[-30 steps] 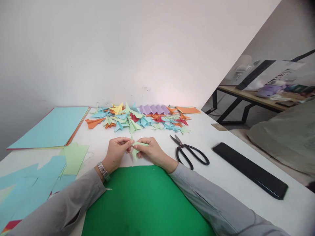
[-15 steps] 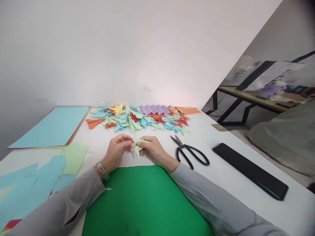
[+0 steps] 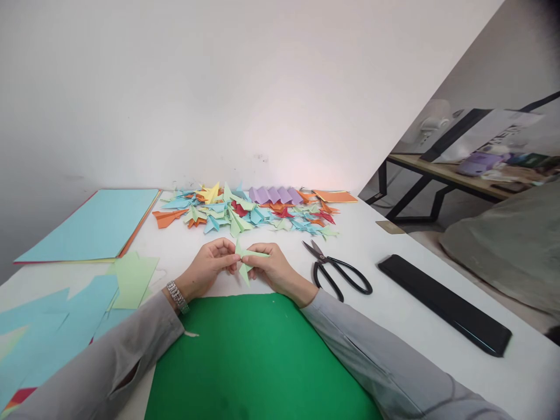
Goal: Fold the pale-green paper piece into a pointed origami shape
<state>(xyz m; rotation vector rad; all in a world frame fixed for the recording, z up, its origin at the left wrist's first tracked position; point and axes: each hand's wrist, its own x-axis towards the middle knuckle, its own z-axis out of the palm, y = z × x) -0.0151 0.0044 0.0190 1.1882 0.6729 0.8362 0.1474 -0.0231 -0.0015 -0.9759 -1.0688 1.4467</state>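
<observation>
Item, one folded piece of pale green paper [image 3: 245, 273]: sitting between the two hands, just beyond the far edge of a green mat [image 3: 262, 356]; whether it is touching the bench [image 3: 394, 306] cannot be told.
Item, left hand [image 3: 213, 265]: pinching the paper's left side near its middle with thumb and fingers.
Item, right hand [image 3: 273, 269]: gripping the right side, thumb lying on top, one green point extending above the thumb.
Item, scissors [image 3: 325, 258]: lying right of the right hand, blades parted.
Item, pile of folded papers [image 3: 238, 219]: resting beyond both hands.
</observation>
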